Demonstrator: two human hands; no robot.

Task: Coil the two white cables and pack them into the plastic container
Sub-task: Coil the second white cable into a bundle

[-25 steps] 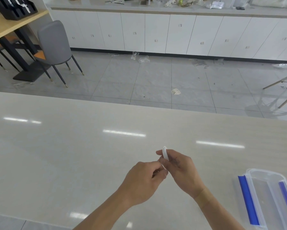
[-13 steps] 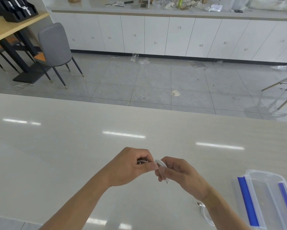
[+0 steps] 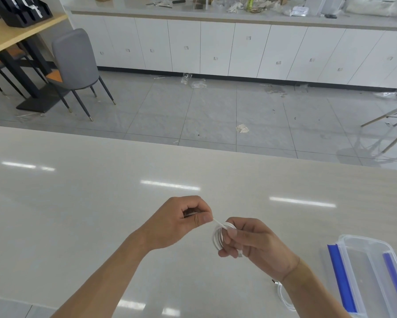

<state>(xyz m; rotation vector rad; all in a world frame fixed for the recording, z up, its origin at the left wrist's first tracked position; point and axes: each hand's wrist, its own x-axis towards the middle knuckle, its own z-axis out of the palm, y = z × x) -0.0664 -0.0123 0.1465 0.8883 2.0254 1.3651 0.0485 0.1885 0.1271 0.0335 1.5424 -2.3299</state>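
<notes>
The right hand point(image 3: 252, 243) gripped a small coil of white cable point(image 3: 218, 236) between thumb and curled fingers, a metal plug end poking out below them. The left hand point(image 3: 178, 220) pinched the coil's loose end – a short white stretch ran taut from its thumb to the coil. Both hands were held above the pale table point(image 3: 78, 214). A second white cable point(image 3: 283, 294) lay on the table by the right forearm, partly hidden. The clear plastic container point(image 3: 362, 269) with blue clips sat at the right – near that cable.
</notes>
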